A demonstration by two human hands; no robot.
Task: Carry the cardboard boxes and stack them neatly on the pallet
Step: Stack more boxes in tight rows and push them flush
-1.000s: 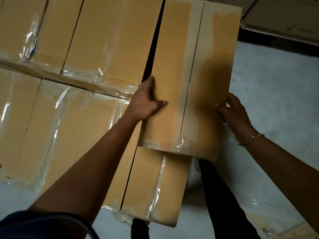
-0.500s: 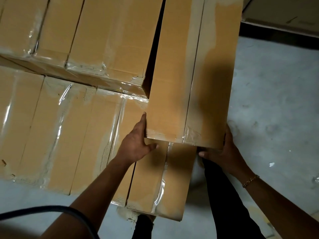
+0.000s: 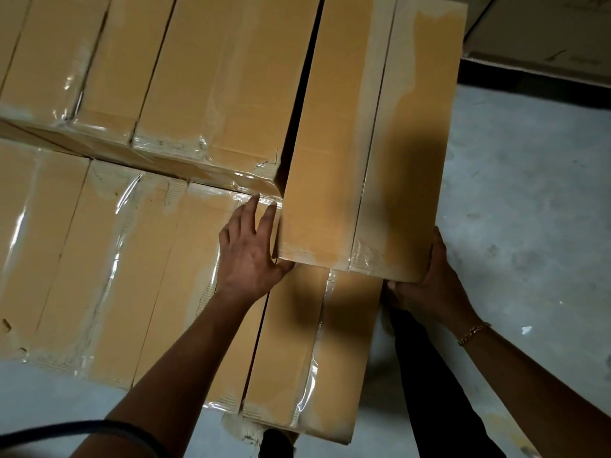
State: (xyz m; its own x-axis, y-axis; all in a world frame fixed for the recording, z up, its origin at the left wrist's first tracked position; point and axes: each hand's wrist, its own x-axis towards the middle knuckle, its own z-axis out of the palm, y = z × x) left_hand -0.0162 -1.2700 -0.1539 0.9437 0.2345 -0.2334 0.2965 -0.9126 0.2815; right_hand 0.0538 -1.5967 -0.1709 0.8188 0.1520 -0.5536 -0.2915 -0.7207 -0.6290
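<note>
Now, box (image 3: 334,160): atop lower boxes (image 3: 287,358).
Left grip (image 3: 249,256): released, flat against its side.
Right grip (image 3: 429,285): grasping its near corner.

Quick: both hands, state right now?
Left hand: open, flat against the left side of the taped tan cardboard box.
Right hand: gripping that box's near right corner.

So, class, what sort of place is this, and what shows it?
Probably a warehouse or stockroom: taped cardboard boxes stacked in layers, a bare concrete floor, and more cardboard at the far right.
</note>
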